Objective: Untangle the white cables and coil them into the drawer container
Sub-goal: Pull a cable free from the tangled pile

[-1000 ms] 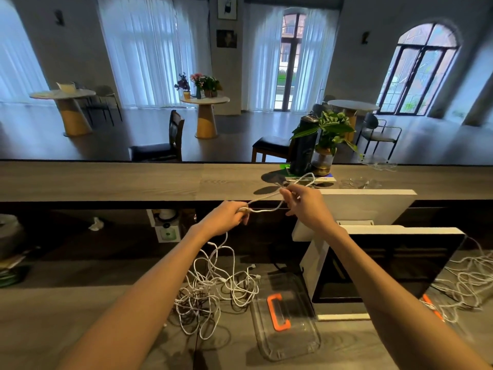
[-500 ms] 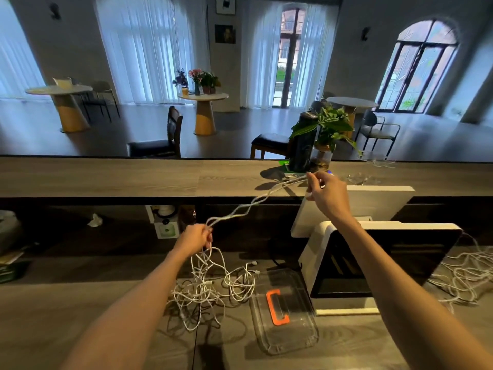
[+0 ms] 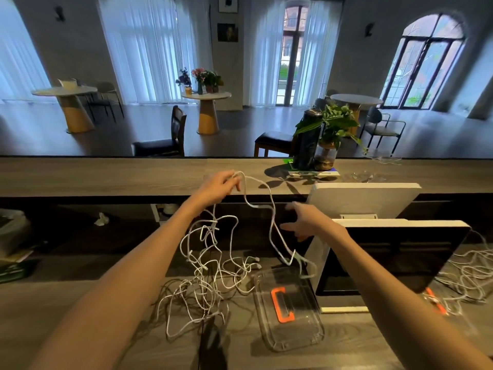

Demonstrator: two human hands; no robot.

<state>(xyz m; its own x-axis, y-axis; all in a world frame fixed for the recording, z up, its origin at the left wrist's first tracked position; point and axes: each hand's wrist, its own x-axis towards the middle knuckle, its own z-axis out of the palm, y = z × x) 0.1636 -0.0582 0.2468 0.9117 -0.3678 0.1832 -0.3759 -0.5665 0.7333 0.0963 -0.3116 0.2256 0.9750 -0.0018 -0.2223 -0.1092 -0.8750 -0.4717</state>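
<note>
Two bare hands work above a tangle of white cables (image 3: 205, 279) in the single head view. The left hand (image 3: 218, 186) is raised over the near edge of the upper counter (image 3: 106, 177), its fingers curled round a strand of cable at the very top of the bundle. From that grip one strand drops almost straight down into the knotted mass, which hangs below the hand and spreads out on the lower desk (image 3: 66, 311), left of centre and near the viewer. A second strand leaves the same grip to the right, sags in a wavy line and falls past the right hand (image 3: 302, 220) to the desk, its end lying at the far edge of the clear container (image 3: 289, 311).

The right hand sits lower and to the right of the left, fingers spread and straight, reaching leftward toward the hanging strand. It looks just short of touching it, though motion blur makes that hard to settle; it holds nothing.

The container is a transparent tray with an orange handle, lying flat on the desk just right of the tangle and left of a white monitor (image 3: 386, 252). A second heap of white cables (image 3: 469, 276) lies at the far right of the desk, beyond the monitor. A potted plant (image 3: 329, 134) stands on the upper counter.
</note>
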